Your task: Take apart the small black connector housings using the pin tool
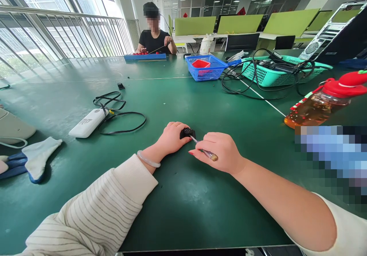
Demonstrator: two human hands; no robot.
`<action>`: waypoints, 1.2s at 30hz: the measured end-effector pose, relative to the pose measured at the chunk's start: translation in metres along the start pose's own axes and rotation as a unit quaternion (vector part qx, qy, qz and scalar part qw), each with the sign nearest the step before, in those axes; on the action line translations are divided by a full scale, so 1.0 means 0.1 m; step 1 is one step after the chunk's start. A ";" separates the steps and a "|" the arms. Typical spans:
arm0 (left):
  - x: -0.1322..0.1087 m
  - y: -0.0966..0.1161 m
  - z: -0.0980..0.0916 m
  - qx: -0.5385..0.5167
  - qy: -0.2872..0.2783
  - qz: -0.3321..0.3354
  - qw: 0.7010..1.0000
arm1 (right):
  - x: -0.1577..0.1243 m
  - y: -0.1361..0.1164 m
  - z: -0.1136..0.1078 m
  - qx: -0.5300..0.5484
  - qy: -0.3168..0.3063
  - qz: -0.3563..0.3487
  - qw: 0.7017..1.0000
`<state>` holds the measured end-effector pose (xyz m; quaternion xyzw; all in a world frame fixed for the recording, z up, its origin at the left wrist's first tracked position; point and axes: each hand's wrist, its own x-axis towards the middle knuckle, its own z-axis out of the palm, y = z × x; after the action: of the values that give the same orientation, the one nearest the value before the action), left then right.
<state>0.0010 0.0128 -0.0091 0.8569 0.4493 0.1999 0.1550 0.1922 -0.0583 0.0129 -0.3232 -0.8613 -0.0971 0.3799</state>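
A small black block-like part (pixel 187 133) sits on the green table (pixel 183 214), its exact kind unclear. My left hand (pixel 174 136) is closed around its left side, steadying it with thumb and fingers. Pinched in my right hand (pixel 219 151) is a slim pen-like tool (pixel 210 155) with a narrow pale shaft and a rounded tan end. The tool's thin tip reaches the near right side of the black part. My fingers hide some of both things.
To the left lie a white power bank (pixel 89 123) with a black cable (pixel 123 114) and a glove (pixel 43 156). A blue basket (pixel 208 72), a teal basket (pixel 259 75) with cables and a red-lidded bottle (pixel 317 107) stand farther right. Another person (pixel 155 38) sits opposite.
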 end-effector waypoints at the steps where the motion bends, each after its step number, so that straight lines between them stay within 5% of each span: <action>1: 0.00 0.00 0.00 -0.001 0.001 0.000 1.000 | 0.00 0.00 0.00 0.002 -0.010 -0.001 1.000; 12: 0.00 -0.02 0.01 0.012 0.001 0.005 1.000 | -0.03 0.01 0.08 -0.010 -0.075 -0.050 0.996; 20: 0.00 0.01 -0.02 0.011 -0.007 0.001 1.000 | -0.01 0.05 0.00 0.132 0.008 0.098 0.986; 24: 0.00 0.00 -0.01 0.012 -0.008 0.000 1.000 | -0.01 0.14 0.04 0.233 0.076 0.276 0.929; 28: 0.00 0.01 -0.03 0.012 -0.019 -0.004 1.000 | -0.02 0.26 0.13 0.340 0.116 0.427 0.830; 32: 0.00 0.01 -0.03 0.010 -0.022 -0.007 1.000 | -0.02 0.35 0.23 0.441 0.173 0.491 0.731; 36: 0.00 0.00 -0.02 0.008 -0.018 -0.003 1.000 | -0.01 0.38 0.26 0.480 0.200 0.510 0.685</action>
<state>0.0002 0.0132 -0.0068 0.8602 0.4507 0.1801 0.1567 0.2013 -0.0186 -0.0087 -0.4594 -0.3959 0.4757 0.6371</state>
